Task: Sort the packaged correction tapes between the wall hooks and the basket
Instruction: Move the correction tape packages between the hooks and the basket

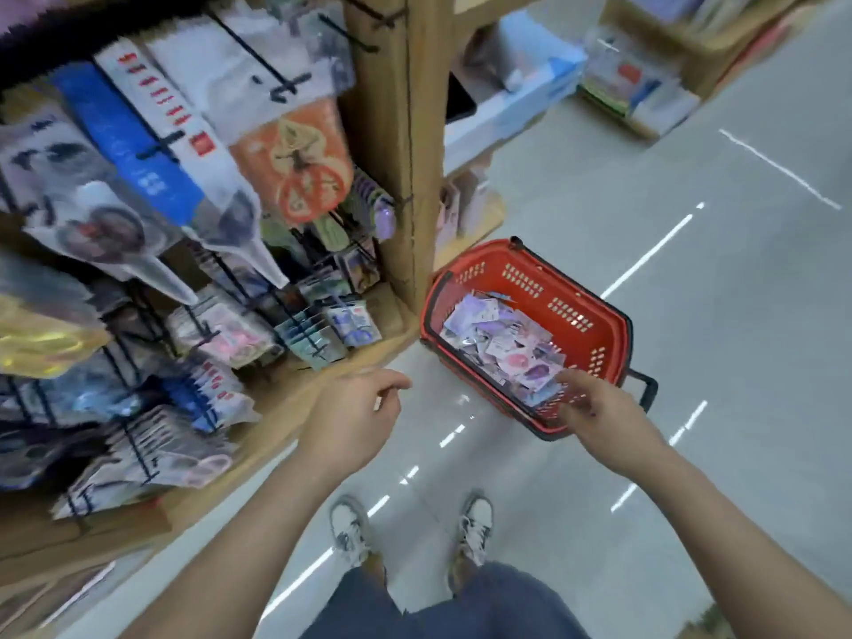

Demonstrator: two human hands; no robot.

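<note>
Correction tapes [500, 341] — too many to count — heaped in one basket [560, 281].

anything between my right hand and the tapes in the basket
Nothing visible does. The right hand is over the near rim of the red basket, its fingertips at the uncovered pile of packaged tapes. The black handles seem to lie along the rim, not across the opening.

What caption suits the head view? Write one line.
Right hand reaches into the red basket of tape packs; left hand hovers empty by the hooks.
</note>
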